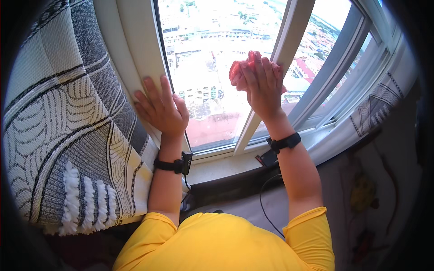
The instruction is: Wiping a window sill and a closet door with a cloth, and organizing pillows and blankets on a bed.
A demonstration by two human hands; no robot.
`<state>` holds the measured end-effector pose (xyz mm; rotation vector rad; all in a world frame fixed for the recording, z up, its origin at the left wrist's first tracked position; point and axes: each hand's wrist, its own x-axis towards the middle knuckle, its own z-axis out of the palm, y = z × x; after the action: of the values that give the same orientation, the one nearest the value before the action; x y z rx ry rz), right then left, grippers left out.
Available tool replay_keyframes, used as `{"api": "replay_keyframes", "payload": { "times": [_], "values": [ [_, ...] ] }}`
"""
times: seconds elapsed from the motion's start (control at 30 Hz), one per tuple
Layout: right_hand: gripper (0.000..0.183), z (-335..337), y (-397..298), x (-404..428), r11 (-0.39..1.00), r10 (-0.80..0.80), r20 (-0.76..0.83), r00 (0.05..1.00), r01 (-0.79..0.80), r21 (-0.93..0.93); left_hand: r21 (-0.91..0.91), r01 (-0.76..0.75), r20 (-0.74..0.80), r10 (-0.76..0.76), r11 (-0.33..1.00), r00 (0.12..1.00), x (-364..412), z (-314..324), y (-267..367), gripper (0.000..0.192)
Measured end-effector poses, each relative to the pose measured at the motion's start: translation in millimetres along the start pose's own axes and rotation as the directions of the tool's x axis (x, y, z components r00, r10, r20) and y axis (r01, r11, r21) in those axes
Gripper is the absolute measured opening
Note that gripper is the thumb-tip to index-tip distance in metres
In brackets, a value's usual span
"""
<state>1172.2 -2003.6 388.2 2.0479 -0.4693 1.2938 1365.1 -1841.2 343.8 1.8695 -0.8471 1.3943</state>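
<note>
My right hand (pixel 262 86) presses a crumpled pink-red cloth (pixel 238 73) against the window pane (pixel 206 84), close to the upright bar (pixel 286 37) of the window frame. Its fingers spread over the cloth, hiding much of it. My left hand (pixel 162 110) rests on the pale window frame (pixel 135 37) at the left edge of the glass. Those fingers are apart, and nothing is held in them. A black band with a small device sits on each wrist.
A patterned grey and white curtain (pixel 67 118) hangs close on the left, and another curtain (pixel 379 108) is at the right. A small dark object (pixel 268 158) lies on the window sill (pixel 217 169). A thin black cable (pixel 261 200) loops below my right arm.
</note>
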Motion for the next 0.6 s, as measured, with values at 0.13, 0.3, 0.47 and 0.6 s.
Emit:
{"api": "replay_keyframes", "payload": {
  "times": [0.13, 0.3, 0.47, 0.6],
  "values": [
    [0.048, 0, 1, -3, 1.000, -0.020, 0.025, 0.999, 0.020, 0.004, -0.019, -0.021, -0.028, 0.020, 1.000, 0.999, 1, 0, -3, 0.058],
    [0.052, -4, 0, -8, 0.998, -0.021, 0.015, 1.000, 0.020, 0.063, -0.052, -0.031, -0.032, 0.029, 0.998, 0.999, -3, -1, -4, 0.055],
    [0.055, -11, -8, -18, 0.997, -0.060, 0.145, 0.988, 0.052, 0.060, -0.060, 0.000, -0.017, -0.001, 0.998, 1.000, -10, 1, -10, 0.050],
    [0.058, -28, -13, -13, 0.994, -0.040, 0.219, 0.975, 0.016, 0.109, -0.040, -0.021, -0.050, 0.019, 0.999, 0.999, -24, 7, -11, 0.049]
  ]
}}
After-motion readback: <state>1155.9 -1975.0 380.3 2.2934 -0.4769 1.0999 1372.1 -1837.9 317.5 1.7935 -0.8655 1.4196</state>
